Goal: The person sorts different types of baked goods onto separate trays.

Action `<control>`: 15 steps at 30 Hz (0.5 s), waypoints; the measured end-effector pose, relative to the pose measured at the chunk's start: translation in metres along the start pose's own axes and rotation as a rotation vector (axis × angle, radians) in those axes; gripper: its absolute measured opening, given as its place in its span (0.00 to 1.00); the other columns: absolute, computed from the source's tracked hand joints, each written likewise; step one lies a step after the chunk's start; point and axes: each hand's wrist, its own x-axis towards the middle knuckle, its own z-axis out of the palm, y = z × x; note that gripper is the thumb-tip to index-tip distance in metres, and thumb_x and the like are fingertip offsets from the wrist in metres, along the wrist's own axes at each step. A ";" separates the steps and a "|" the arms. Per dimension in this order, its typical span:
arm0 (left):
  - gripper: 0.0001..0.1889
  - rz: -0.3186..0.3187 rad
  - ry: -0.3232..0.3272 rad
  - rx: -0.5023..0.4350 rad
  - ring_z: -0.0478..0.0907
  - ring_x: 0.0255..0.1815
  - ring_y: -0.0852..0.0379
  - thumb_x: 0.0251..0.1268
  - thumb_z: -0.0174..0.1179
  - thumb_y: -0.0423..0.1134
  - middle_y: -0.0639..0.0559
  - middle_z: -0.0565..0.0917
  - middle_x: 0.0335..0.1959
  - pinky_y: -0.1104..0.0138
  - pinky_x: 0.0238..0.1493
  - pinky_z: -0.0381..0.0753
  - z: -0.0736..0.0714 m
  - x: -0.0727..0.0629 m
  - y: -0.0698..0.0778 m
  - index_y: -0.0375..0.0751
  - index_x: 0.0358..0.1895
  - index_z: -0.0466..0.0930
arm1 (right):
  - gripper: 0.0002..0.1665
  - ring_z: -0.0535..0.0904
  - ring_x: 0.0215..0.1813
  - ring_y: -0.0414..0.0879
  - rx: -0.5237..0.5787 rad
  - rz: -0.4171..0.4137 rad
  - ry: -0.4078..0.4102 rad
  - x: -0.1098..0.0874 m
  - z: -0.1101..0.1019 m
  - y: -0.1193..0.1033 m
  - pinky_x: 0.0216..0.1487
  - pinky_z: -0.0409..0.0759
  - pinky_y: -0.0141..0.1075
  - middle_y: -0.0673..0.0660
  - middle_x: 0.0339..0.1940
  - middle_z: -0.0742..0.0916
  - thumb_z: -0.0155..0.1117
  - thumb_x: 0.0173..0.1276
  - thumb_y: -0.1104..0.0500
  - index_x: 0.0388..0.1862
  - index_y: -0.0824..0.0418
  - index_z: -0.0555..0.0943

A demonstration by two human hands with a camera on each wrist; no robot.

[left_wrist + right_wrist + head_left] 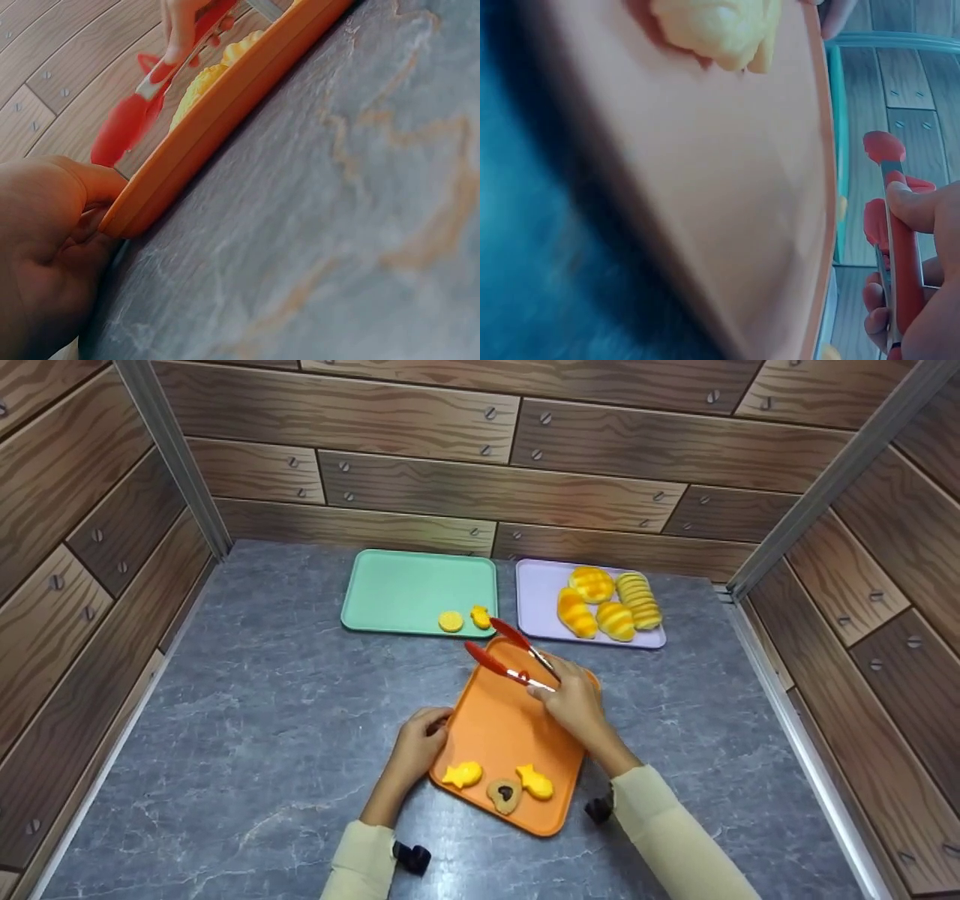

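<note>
My right hand [576, 701] holds red-tipped tongs [517, 667] over the far end of the orange tray [510, 720]. The tongs' two tips are spread apart with nothing between them, close to the near edge of the green tray. At the orange tray's left side, my left hand [418, 742] grips the rim, its thumb along the edge in the left wrist view. On the near end of that tray lie two yellow fish-shaped pieces, one at left [463, 775] and one at right [535, 782], with a brown cookie [504, 795] with a dark heart centre between them.
A green tray [412, 585] stands at the back, bearing a round yellow biscuit [451, 621] and a small yellow-orange piece [480, 617]. To its right, a lilac tray [536, 600] carries several bread rolls [615, 620]. Wood-patterned walls [420, 427] enclose the grey marbled table [262, 697].
</note>
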 end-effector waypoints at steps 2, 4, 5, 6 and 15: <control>0.17 -0.004 -0.001 0.001 0.82 0.51 0.49 0.66 0.56 0.26 0.41 0.84 0.53 0.58 0.54 0.81 0.000 0.000 0.000 0.33 0.57 0.83 | 0.38 0.75 0.67 0.63 0.011 -0.002 0.014 -0.007 -0.006 0.004 0.68 0.68 0.59 0.64 0.65 0.82 0.77 0.60 0.52 0.69 0.58 0.78; 0.17 -0.003 -0.002 -0.001 0.82 0.51 0.48 0.67 0.56 0.26 0.40 0.84 0.53 0.57 0.54 0.81 -0.001 -0.001 0.000 0.33 0.57 0.83 | 0.38 0.75 0.67 0.63 0.021 0.008 0.018 -0.016 -0.013 0.006 0.68 0.69 0.60 0.65 0.65 0.81 0.77 0.60 0.51 0.69 0.60 0.77; 0.17 -0.008 -0.005 -0.001 0.82 0.51 0.49 0.67 0.56 0.26 0.41 0.84 0.54 0.57 0.55 0.81 -0.001 -0.001 0.001 0.34 0.57 0.83 | 0.38 0.75 0.66 0.64 0.033 0.023 0.017 -0.020 -0.016 0.006 0.66 0.70 0.60 0.65 0.65 0.81 0.77 0.60 0.51 0.69 0.61 0.77; 0.17 -0.010 -0.007 -0.001 0.82 0.51 0.49 0.67 0.56 0.26 0.41 0.84 0.54 0.57 0.55 0.81 -0.001 -0.001 0.001 0.34 0.57 0.83 | 0.38 0.76 0.65 0.64 0.041 0.035 0.015 -0.024 -0.018 0.006 0.64 0.72 0.60 0.66 0.64 0.82 0.77 0.60 0.51 0.68 0.62 0.77; 0.17 -0.042 -0.005 0.002 0.81 0.51 0.50 0.67 0.56 0.26 0.42 0.84 0.52 0.57 0.55 0.80 0.000 -0.001 0.002 0.34 0.57 0.83 | 0.40 0.79 0.58 0.59 0.043 0.105 -0.029 -0.062 -0.032 0.009 0.58 0.77 0.55 0.63 0.58 0.84 0.77 0.59 0.51 0.67 0.65 0.77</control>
